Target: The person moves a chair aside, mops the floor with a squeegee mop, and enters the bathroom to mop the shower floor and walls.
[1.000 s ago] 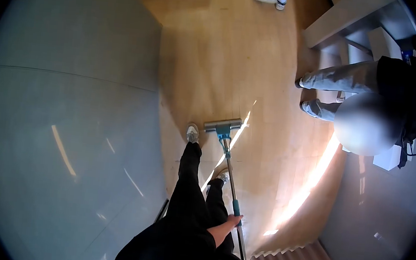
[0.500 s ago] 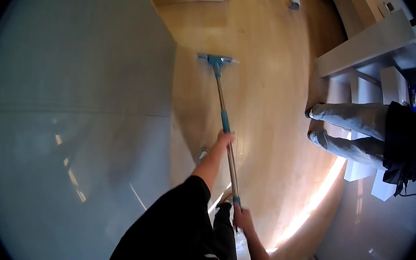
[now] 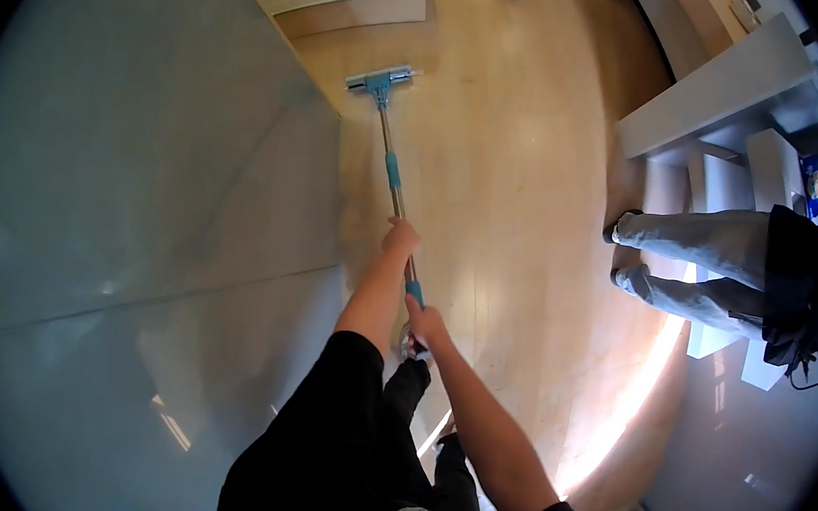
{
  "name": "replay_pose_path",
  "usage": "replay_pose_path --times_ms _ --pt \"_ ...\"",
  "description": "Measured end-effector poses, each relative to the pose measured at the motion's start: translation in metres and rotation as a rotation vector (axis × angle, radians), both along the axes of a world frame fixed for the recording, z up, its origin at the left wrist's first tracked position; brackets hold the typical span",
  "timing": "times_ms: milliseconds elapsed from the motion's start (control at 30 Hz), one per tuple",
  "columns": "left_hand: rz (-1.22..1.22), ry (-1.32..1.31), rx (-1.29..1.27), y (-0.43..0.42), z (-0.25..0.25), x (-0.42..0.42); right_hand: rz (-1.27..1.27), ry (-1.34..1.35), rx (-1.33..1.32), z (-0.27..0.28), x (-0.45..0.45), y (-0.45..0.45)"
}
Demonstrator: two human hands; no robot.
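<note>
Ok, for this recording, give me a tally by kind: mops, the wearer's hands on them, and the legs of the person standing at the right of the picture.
Mop: 1
Wearer's hands on it, left hand and right hand: 2
Standing person's legs, upper leg and lower leg in the picture: 2
Total: 5

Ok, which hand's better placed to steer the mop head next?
Left, most likely. The left hand grips the pole closer to the mop head; the right hand holds it farther back, so it looks better suited to pushing.
</note>
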State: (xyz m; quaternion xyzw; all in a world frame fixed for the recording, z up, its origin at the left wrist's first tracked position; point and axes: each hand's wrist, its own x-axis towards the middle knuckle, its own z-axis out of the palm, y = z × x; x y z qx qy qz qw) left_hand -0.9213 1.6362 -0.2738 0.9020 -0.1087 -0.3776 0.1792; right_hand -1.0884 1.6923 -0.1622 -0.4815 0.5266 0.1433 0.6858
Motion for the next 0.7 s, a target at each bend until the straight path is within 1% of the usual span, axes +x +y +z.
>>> replay_pose_path --times_ms 33,67,100,133,167,200,233,267,300,333,367,400,433,467,500,533,567,600,633,667,700 --pt "-0.132 -0.146 0.137 0.015 0.013 -0.029 0.02 0.016 -0.038 -0.001 -0.02 0.012" --pt "-0.094 -0.133 0.085 0.033 -0.002 -0.058 0.04 0.031 -0.077 -0.006 -0.045 0.023" --pt "-0.052 -0.133 0.022 0.046 -0.019 -0.087 0.149 0.093 -0.128 -0.02 -0.079 0.037" --pt "0.04 -0.144 0.069 0.058 -0.004 -0.125 0.258 0.147 -0.183 -0.032 -0.117 0.052" --pt "0.07 -0.119 0.06 0.079 -0.01 -0.168 0.306 0.182 -0.245 -0.031 -0.157 0.072" --pt "0.067 -0.072 0.092 0.097 0.004 -0.211 0.366 0.266 -0.32 -0.008 -0.192 0.086" --pt "0.071 0.022 0.111 0.118 -0.001 -0.259 0.33 0.261 -0.323 -0.011 -0.242 0.106" --pt "0.1 0.016 0.099 0.137 -0.005 -0.313 0.293 0.277 -0.201 -0.019 -0.298 0.124" --pt "0.131 0.078 0.141 0.152 0.0 -0.363 0.284 0.354 -0.198 -0.029 -0.359 0.143" --pt "0.178 0.099 0.154 0.167 0.008 -0.415 0.361 0.381 -0.288 -0.024 -0.416 0.16" --pt "0.14 0.19 0.183 0.183 0.017 -0.462 0.404 0.45 -0.174 0.007 -0.453 0.164" --pt "0.116 0.249 0.168 0.203 0.03 -0.513 0.436 0.442 -0.273 0.011 -0.514 0.185" --pt "0.125 0.333 0.256 0.221 0.032 -0.566 0.461 0.45 -0.284 0.037 -0.553 0.197" --pt "0.109 0.383 0.292 0.24 0.046 -0.613 0.452 0.499 -0.268 0.057 -0.596 0.214" --pt "0.07 0.477 0.312 0.257 0.065 -0.653 0.325 0.574 -0.026 0.07 -0.65 0.232" --pt "0.032 0.517 0.374 0.274 0.077 -0.697 0.286 0.627 0.008 0.089 -0.682 0.244" --pt "0.029 0.663 0.398 0.293 0.081 -0.739 0.269 0.659 0.008 0.11 -0.7 0.256" --pt "-0.08 0.551 0.464 0.35 0.0 -0.863 0.256 0.684 0.001 0.128 -0.713 0.265" --pt "-0.181 0.438 0.54 0.371 -0.009 -0.907 0.247 0.693 -0.008 0.14 -0.721 0.273" --pt "-0.207 0.662 0.53 0.378 0.006 -0.925 0.237 0.697 -0.018 0.149 -0.726 0.28" --pt "-0.003 0.738 0.656 0.365 0.033 -0.918 0.23 0.697 -0.029 0.155 -0.726 0.283"
